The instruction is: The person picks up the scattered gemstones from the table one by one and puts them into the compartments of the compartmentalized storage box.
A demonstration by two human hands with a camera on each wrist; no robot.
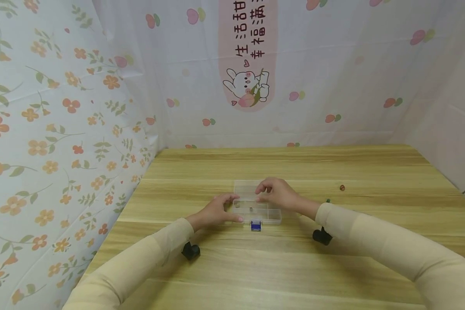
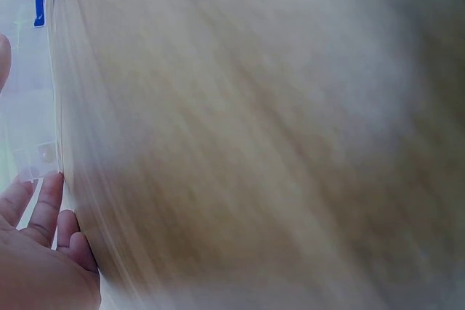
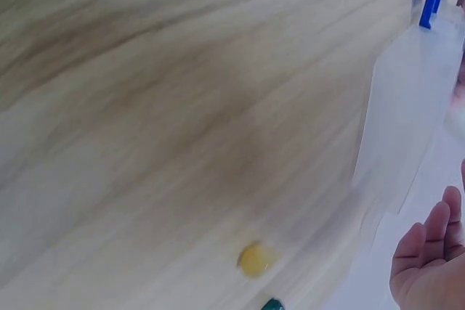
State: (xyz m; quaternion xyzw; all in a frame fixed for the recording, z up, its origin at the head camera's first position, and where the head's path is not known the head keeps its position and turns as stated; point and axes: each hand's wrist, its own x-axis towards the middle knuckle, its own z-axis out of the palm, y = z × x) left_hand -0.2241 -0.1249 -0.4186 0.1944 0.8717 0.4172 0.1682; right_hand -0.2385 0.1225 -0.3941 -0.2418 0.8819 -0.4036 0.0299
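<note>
A clear plastic compartment box lies on the table with its see-through lid raised at the back and a blue latch at the front. My left hand grips the box's left end, thumb along the front and fingers at the far side. In the left wrist view, fingertips touch the box end beside a pale bead inside. A small dark piece also sits in the box. Over the box's right part, my right hand hovers with loosely bent fingers, a gap showing between thumb and forefinger.
On the wooden table, a brown bead lies to the right. A green piece peeks out behind the right sleeve. The right wrist view shows a yellow bead near it. Patterned cloth hangs behind and at left.
</note>
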